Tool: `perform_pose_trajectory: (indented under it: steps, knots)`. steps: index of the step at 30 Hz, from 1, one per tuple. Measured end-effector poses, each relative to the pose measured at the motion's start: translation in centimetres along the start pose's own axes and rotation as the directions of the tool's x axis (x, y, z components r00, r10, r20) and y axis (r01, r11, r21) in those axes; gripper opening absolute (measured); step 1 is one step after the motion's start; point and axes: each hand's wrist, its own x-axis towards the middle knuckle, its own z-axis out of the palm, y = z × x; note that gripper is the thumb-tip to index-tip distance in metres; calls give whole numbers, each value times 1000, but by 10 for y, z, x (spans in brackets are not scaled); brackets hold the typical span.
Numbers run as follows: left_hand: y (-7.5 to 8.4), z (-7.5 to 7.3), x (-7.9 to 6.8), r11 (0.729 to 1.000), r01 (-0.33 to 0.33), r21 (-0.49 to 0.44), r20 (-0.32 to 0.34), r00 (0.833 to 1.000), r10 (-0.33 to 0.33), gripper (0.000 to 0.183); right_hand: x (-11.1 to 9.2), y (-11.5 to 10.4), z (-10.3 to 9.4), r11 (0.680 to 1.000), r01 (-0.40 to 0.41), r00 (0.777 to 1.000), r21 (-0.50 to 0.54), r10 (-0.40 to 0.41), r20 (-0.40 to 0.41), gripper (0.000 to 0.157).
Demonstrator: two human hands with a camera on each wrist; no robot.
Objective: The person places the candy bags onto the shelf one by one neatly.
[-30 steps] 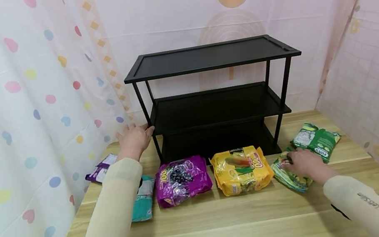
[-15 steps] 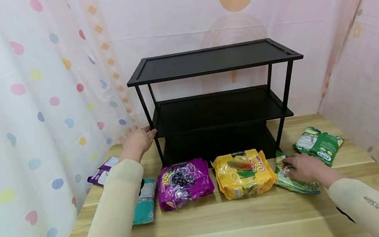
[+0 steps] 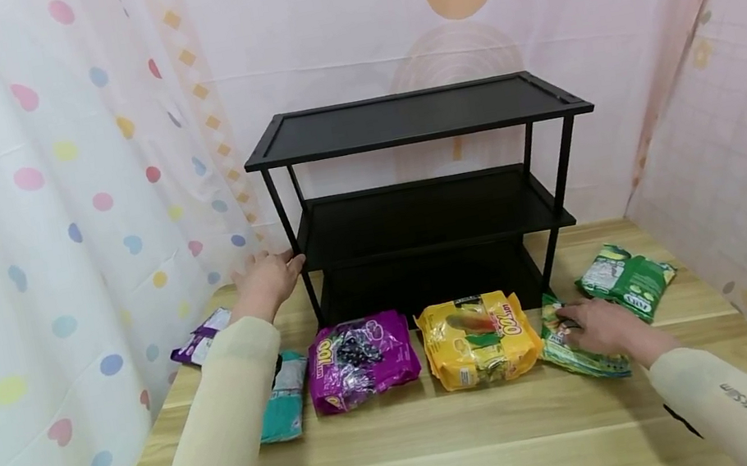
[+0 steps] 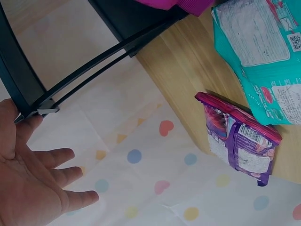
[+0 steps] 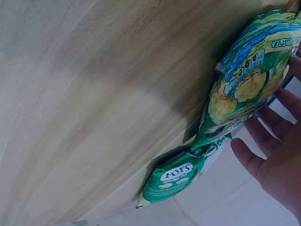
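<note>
My left hand [image 3: 267,283] is at the front left post of a black three-tier rack [image 3: 413,116]. In the left wrist view, its thumb and index finger pinch a corner of the rack, with the other fingers spread. My right hand [image 3: 602,326] rests on a green and yellow candy bag [image 3: 575,356], its fingers lying fairly straight over the top. A green FOX'S bag [image 5: 170,181] lies just beyond it. In front of the rack sit a purple grape pack [image 3: 362,360] and a yellow mango pack [image 3: 480,339].
Beside my left forearm lies a teal bag [image 3: 284,398]; a smaller purple and white bag [image 3: 203,340] is further back. The rack stands at the rear of the wooden table [image 3: 442,450]. Patterned curtains [image 3: 67,237] hang close on the left, behind and on the right.
The green and yellow bag has turned under my right hand, its near end swinging right. My left hand has stayed at the rack.
</note>
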Motion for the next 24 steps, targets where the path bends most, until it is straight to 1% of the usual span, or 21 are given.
perform_pose_trajectory:
  steps: [2,5,7,9,11,15,18,24]
  knots:
    - [0,0,-1,1000,0,-5,-2,1000,0,57,-1,0,0,1000,-6,1000,23,7,-13,52]
    - [0,1,-1,1000,1,-8,-8,1000,-1,57,-5,3,0,998,-43,998,41,44,-42,53]
    - [0,1,-1,1000,-1,-7,-14,1000,1,57,-7,6,-1,996,-81,995,39,83,-61,56]
    - [0,2,-2,1000,-2,-8,-18,1000,2,57,-11,10,-3,990,-132,989,38,134,-62,59]
    - [1,3,-2,1000,-3,-7,-19,1000,3,56,-14,14,-5,982,-183,982,39,185,-45,61]
    - [0,4,-2,1000,-3,-9,-18,1000,3,57,-23,21,-11,961,-274,962,49,273,18,70]
    - [0,4,-1,1000,-1,-11,-20,1000,1,57,-29,25,-14,946,-315,949,71,312,50,75]
    - [-2,1,-1,1000,0,-11,-13,1000,0,57,-36,25,-22,913,-392,918,112,382,102,93]
